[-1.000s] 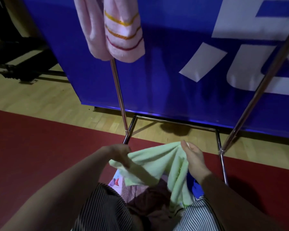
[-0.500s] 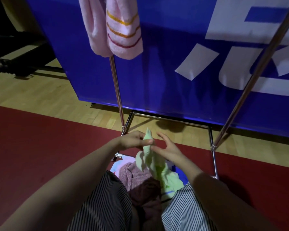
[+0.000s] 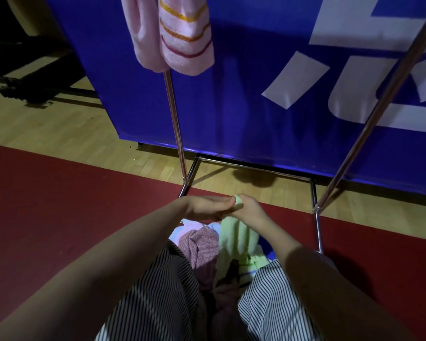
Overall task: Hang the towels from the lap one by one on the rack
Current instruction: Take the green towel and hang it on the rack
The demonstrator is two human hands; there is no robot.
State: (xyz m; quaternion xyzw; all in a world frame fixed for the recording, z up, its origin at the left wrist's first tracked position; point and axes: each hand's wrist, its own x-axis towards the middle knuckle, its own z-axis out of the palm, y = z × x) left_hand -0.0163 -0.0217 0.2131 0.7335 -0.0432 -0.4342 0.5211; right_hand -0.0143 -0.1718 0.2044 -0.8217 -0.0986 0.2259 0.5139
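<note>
The green towel (image 3: 236,238) is being pinched at its top by the left hand (image 3: 204,208) and right hand (image 3: 252,214), held together, at six o'clock from the rack (image 3: 176,124), draping onto the lap (image 3: 158,291).

A pale green terry towel (image 3: 234,232) hangs bunched, upright, over a mauve knitted towel (image 3: 202,244) on the lap. A pink striped towel (image 3: 185,38) drapes the chrome metal rack (image 3: 175,119).

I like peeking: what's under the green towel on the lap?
A pale blue cloth peeks out beneath the green towel, a mauve towel beside it; anything deeper is covered.
</note>
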